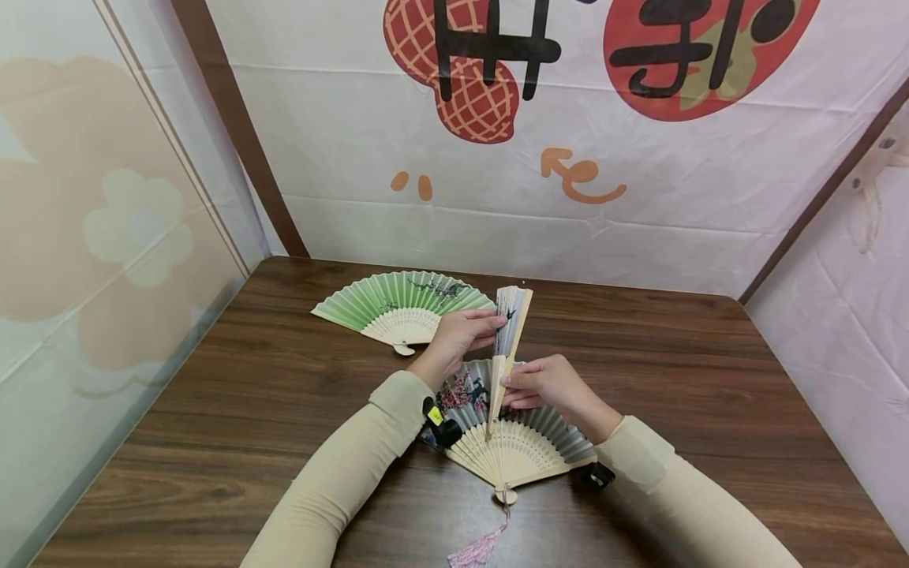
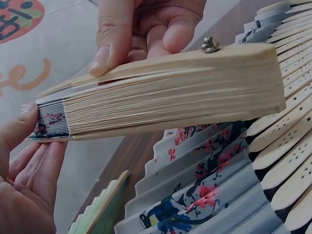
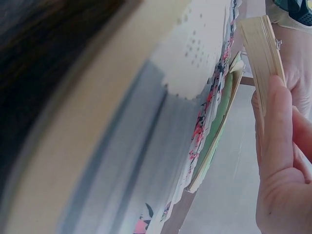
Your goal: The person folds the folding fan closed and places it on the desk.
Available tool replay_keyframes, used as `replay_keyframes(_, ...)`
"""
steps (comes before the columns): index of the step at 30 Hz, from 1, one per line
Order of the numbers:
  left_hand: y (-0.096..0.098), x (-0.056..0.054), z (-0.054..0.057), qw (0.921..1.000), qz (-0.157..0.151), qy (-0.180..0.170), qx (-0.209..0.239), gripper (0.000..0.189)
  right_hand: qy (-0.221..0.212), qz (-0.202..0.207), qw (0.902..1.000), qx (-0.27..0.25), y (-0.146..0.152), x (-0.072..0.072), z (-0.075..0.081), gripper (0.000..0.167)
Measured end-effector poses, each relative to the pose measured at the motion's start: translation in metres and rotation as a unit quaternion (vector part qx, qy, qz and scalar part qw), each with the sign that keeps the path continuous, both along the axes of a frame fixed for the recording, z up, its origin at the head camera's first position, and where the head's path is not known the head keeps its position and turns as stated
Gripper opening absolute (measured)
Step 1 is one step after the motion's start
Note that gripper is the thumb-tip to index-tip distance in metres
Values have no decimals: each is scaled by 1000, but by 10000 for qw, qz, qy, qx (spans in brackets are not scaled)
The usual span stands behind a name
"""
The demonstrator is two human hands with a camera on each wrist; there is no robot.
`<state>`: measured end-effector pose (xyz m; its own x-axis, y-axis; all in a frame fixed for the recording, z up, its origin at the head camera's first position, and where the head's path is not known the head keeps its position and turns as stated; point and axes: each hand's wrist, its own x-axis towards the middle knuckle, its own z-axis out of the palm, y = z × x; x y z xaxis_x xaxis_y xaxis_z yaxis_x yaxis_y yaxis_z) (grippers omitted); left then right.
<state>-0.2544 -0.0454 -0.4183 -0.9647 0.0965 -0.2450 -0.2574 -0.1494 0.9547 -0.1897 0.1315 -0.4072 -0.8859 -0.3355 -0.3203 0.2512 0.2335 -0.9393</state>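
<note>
A nearly folded hand fan [image 1: 508, 338] with pale wooden ribs and a grey printed leaf is held up between both hands, above a spread grey fan. My left hand [image 1: 458, 338] pinches it by the leaf end. Lower down, my right hand [image 1: 552, 385] pinches its ribs between thumb and fingers. The left wrist view shows the folded ribs [image 2: 165, 105] stacked, with a small metal rivet [image 2: 210, 45] at one end. Beneath lies the spread grey fan [image 1: 521, 446], printed with pink blossoms and a dark blue bird; the hands and held fan partly cover it.
A spread green fan [image 1: 376, 312] lies farther back on the brown wooden table [image 1: 682, 379], left of the hands. A pink tassel [image 1: 474, 550] hangs from the grey fan's pivot near the front. White printed cloth [image 1: 341, 118] stands behind the table.
</note>
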Motion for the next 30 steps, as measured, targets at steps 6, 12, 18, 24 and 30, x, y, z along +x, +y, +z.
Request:
replay_keyframes(6,0,1,0,9999,43,-23,-107,42,48,44,10000,45,-1,0,1,27)
replay_keyframes(12,3,2,0,9999,74,-69,-116,41,100,58,9999,115,-1,-1,0,27)
replay_keyframes(18,5,3,2,9997,144,-157,-146,38,80,13,9998,172,-2,-1,1,27)
replay_keyframes(24,9,7,6,9997,132,6,-183,36,-27,-161,9995,259,-2,-3,6,27)
replay_keyframes(30,12,10,4,9993,119,117,-323,34,-40,-121,9992,381,0,-7,6,27)
